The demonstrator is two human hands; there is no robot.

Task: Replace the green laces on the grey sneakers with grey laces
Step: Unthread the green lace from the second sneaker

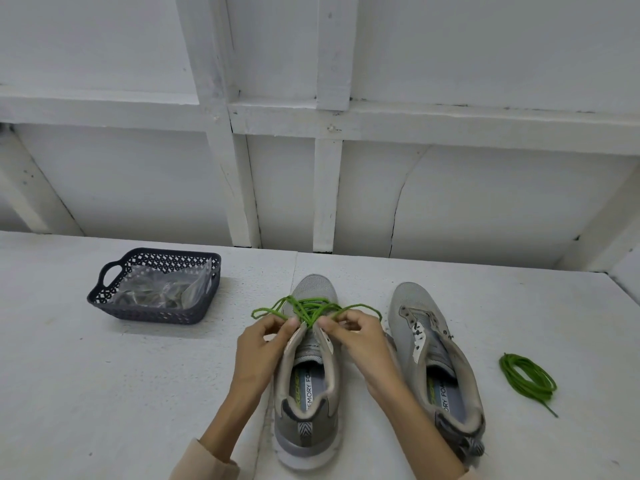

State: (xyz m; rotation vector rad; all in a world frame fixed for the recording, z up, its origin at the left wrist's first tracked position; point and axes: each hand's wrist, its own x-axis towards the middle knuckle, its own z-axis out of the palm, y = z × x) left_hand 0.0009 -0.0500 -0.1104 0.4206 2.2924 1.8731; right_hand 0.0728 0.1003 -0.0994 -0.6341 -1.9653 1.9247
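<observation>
Left hand [266, 338], right hand [358, 337] pinch green lace [305, 307], basket [152, 315] well left

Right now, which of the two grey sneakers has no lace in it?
The right-hand sneaker; its eyelets are bare, while the left sneaker carries a green lace.

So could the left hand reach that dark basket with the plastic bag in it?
Probably yes: the basket stands open-topped on the table to that side, with bare table between. But the left hand is pinching the green lace, so it must let go first.
</observation>
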